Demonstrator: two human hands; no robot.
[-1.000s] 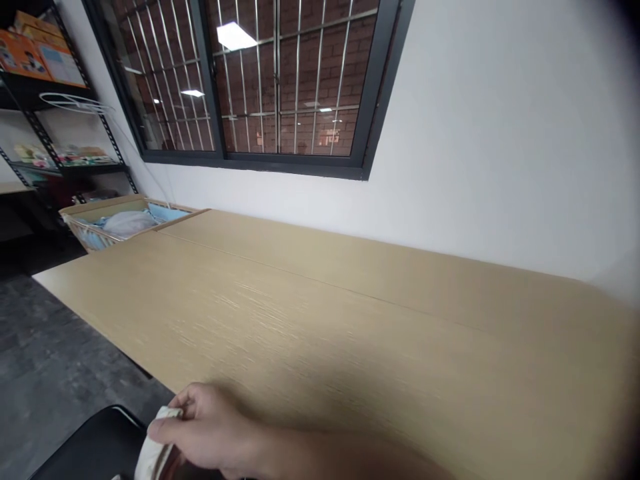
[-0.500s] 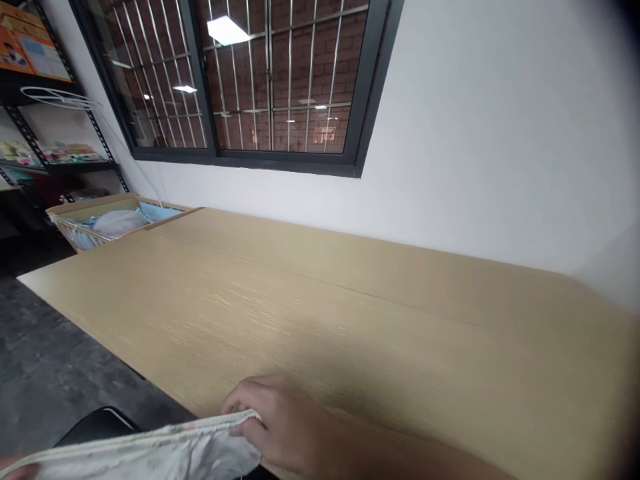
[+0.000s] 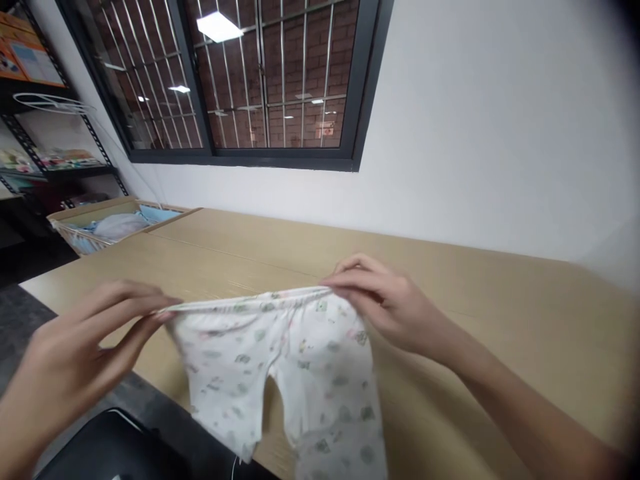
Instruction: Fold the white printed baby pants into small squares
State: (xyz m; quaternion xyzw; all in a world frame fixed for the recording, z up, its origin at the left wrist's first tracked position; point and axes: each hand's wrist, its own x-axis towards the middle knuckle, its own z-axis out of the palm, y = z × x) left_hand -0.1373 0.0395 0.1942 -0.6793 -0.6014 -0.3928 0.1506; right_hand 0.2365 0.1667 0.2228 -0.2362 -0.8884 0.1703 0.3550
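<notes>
A small pair of white baby trousers [image 3: 295, 373] with a pale printed pattern hangs in the air over the near edge of the wooden table [image 3: 450, 293]. My left hand [image 3: 75, 360] pinches the left end of the waistband. My right hand [image 3: 385, 307] pinches the right end. The waistband is stretched straight between them and both legs dangle down, the lower ends running out of view.
A cardboard box [image 3: 110, 223] with blue and white cloth stands at the table's far left end. Black shelving [image 3: 45, 120] with packets lines the left wall. A barred window [image 3: 240, 80] is behind the table. A black chair seat [image 3: 115, 447] sits below the table edge.
The trousers came up from below the table edge. My left hand entered view and took one waistband end, my right hand rose with the other, and the garment now hangs spread out.
</notes>
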